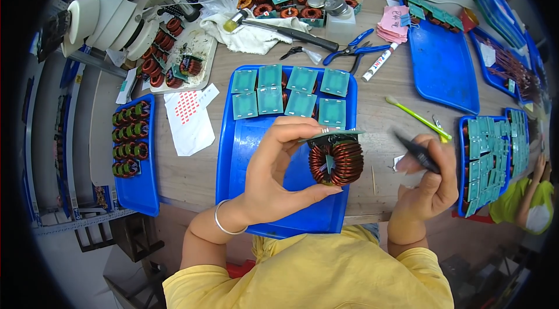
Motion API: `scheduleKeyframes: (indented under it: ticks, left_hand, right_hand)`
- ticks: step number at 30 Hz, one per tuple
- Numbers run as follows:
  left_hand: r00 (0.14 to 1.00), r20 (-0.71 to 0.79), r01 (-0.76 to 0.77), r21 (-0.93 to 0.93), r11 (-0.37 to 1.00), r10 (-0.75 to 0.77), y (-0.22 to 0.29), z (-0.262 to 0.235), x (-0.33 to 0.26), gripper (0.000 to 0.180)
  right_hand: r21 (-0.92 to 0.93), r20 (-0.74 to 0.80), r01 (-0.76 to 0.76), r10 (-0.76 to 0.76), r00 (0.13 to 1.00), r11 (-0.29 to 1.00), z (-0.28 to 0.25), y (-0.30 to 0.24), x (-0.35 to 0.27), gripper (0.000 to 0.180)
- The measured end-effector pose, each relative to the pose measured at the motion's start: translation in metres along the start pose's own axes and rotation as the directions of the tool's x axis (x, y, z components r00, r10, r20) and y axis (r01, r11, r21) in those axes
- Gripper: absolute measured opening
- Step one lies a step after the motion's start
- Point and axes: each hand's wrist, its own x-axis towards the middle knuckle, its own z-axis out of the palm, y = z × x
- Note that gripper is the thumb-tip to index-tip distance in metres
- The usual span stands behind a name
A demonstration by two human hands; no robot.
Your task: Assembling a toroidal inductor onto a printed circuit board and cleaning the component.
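Note:
My left hand [273, 172] is closed on a toroidal coil [336, 162] wound with copper wire, gripping it between thumb and fingers. A green circuit board [338, 132] sits on top of the coil, with small pins standing up at one end. To the right of it, my right hand [428, 184] grips a black pointed tool [418, 152]; motion blur hides its exact kind. The tool's tip points up and left, apart from the coil. Below the left hand lies a blue tray [239, 152], whose far half holds several green-boarded coils [301, 79].
Left stands a blue tray [142, 195] of coils; right, another [463, 204] of boarded coils. Behind are a hammer [291, 32], blue-handled pliers [355, 50], a white marker [380, 62] and a microscope [110, 12]. A green brush [419, 118] lies right. Another person [527, 198] is at far right.

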Motion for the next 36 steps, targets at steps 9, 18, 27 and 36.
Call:
scheduleKeyframes:
  ticks: [9,18,27,36]
  left_hand:
    - [1.0,0.005,-0.026,0.048,0.999,0.026,-0.001,-0.002,0.002,0.066]
    - [0.999,0.009,-0.053,0.099,0.994,0.052,0.0,-0.003,0.003,0.066]
    - [0.996,-0.004,-0.084,0.227,0.97,0.087,0.002,0.0,0.002,0.063]
    - [0.994,-0.008,-0.095,0.382,0.919,0.106,0.007,0.001,0.003,0.061]
  right_hand:
    - [0.122,0.029,0.015,-0.019,0.999,0.992,0.002,-0.006,0.009,0.015]
    - [0.143,0.052,-0.007,0.0,0.999,0.99,0.004,-0.005,0.009,0.023]
    - [0.123,0.026,-0.035,0.032,0.999,0.992,0.005,-0.01,0.014,0.026]
    - [-0.011,0.14,0.018,-0.016,0.99,1.0,0.003,-0.014,0.015,0.031]
